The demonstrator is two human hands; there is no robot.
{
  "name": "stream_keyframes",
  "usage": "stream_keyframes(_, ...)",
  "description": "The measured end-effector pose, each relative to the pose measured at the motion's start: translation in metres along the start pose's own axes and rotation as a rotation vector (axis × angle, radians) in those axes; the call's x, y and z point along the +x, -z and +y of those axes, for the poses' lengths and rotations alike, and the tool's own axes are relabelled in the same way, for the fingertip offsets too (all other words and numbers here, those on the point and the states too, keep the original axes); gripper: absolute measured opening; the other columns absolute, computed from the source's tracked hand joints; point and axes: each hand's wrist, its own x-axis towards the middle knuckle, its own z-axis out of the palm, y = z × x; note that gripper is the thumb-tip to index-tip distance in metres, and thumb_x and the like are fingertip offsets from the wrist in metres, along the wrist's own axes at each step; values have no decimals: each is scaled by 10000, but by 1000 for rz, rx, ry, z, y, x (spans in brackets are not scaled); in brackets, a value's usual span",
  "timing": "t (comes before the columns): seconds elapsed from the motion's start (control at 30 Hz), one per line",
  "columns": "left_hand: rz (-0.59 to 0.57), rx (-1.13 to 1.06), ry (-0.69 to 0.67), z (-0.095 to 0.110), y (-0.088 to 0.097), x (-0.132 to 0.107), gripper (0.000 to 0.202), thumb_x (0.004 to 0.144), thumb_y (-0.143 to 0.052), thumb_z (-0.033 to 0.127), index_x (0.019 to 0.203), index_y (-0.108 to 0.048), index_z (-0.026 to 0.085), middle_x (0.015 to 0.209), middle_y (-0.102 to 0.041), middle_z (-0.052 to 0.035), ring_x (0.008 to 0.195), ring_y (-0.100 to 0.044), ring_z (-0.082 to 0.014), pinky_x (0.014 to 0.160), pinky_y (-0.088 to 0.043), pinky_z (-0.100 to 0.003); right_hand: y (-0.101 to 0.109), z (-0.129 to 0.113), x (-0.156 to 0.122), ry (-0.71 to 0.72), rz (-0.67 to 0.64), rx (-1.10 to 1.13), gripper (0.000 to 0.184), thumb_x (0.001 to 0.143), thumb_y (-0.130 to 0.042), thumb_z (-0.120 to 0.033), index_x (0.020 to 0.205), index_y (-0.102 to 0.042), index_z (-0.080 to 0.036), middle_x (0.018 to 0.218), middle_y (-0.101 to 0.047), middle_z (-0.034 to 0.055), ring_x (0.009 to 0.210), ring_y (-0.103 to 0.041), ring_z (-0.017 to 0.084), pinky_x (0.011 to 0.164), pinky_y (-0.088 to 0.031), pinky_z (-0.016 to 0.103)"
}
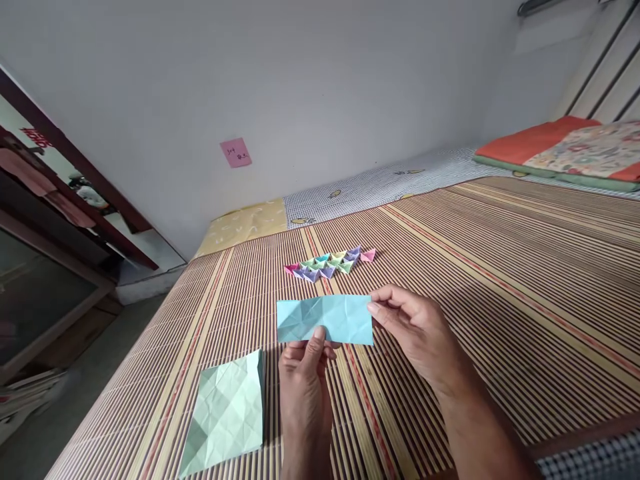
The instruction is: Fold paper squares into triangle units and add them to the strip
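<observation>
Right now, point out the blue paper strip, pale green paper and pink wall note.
Blue paper strip (332, 316), head view: its creased middle.
Pale green paper (227, 410), head view: its creased middle.
Pink wall note (236, 153), head view: its centre.

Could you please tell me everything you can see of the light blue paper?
The light blue paper is a wide rectangle, matte-looking and crossed by creases; whether it is layered, I cannot tell. It is held up over the striped mat, broad face toward the camera. The left hand grips its lower edge, thumb in front; the right hand pinches its right end near the upper corner.
</observation>
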Motion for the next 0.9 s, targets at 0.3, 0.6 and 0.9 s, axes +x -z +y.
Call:
stream_keyframes(0.3, -42, 115, 5, -2, -1, -2, 307, 639, -949, 300, 601, -688, 143, 616, -648, -2, 604, -577, -108, 658, -521, -229, -3, -2, -3, -62, -90, 5, 116, 883, -750, -294, 925, -701, -198, 735, -664, -10, 681, -658, 144, 583, -532, 223)
stream_keyframes(0.6, -7, 77, -45, 1, 2, 1, 337, 635, -947, 310, 614, -651, 150, 541, -592, 19, 555, -545, -105, 598, -486, -218, -1, -2, -3, 28, -68, -89, 141, 955, -616, -253, 1051, -709, -210, 860, -732, 27, 737, -697, 157, 656, -592, 265)
stream_keyframes(0.9, -24, -5, 36, 3, 8, 8, 303, 625, -958, 257, 609, -678, 142, 558, -622, 11, 513, -546, -80, 539, -483, -179, 1, -6, -3, 277, -262, -310, 393, 820, -575, -18, 1052, -744, -286, 1432, -564, 30, 1358, -548, 214, 1133, -443, 376)
